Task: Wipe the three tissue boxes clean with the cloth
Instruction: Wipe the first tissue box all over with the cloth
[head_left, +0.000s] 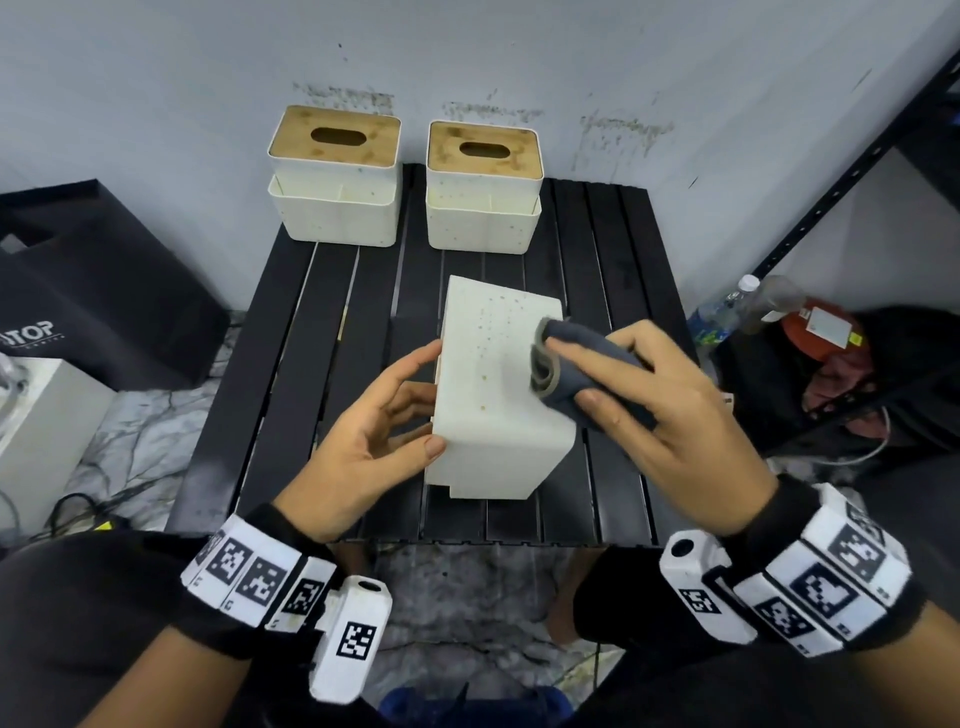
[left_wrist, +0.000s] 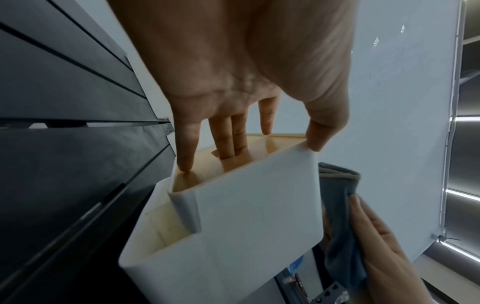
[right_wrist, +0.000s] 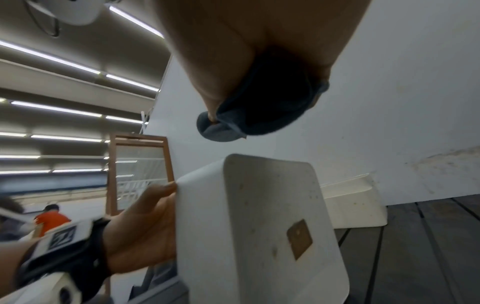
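L hand (head_left: 374, 410) steadies box (head_left: 493, 395), slatted table (head_left: 291, 364).

Left hand (head_left: 363, 441) fingers straight; right hand (head_left: 660, 415) clutching.

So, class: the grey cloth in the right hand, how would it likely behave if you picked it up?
The cloth is probably floppy: it lies bunched in soft folds under the right hand. It likely weighs little, since fingers alone pinch it. It seems unlikely to slip or roll, being fabric.
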